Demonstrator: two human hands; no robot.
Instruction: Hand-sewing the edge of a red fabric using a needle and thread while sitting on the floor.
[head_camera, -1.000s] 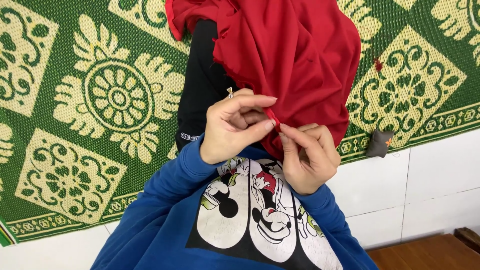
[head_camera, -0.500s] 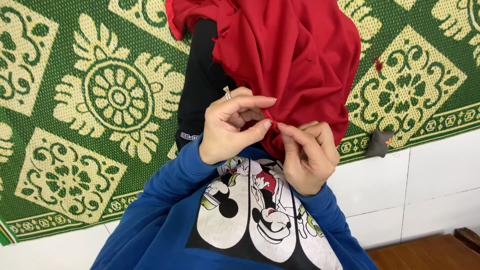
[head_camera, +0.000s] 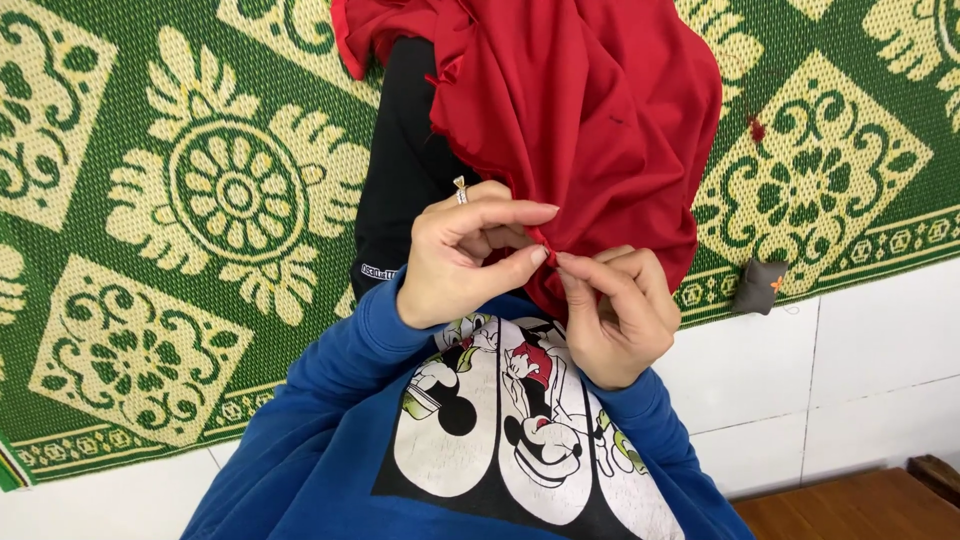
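Person, head-camera view, upper body and hands.

- Garment: bright blue long-sleeved sweatshirt (head_camera: 330, 440) of soft knit fabric, with ribbed cuffs gathered at both wrists.
- Chest print: a black panel carrying three tall white ovals, each with a cartoon figure in black, white, red and yellow-green (head_camera: 520, 420).
- Left hand (head_camera: 465, 260): bare, with a small gold-coloured ring (head_camera: 460, 190) bearing a raised setting on one finger; nails short and plain.
- Right hand (head_camera: 620, 320): bare, no ring visible; nails short and plain.
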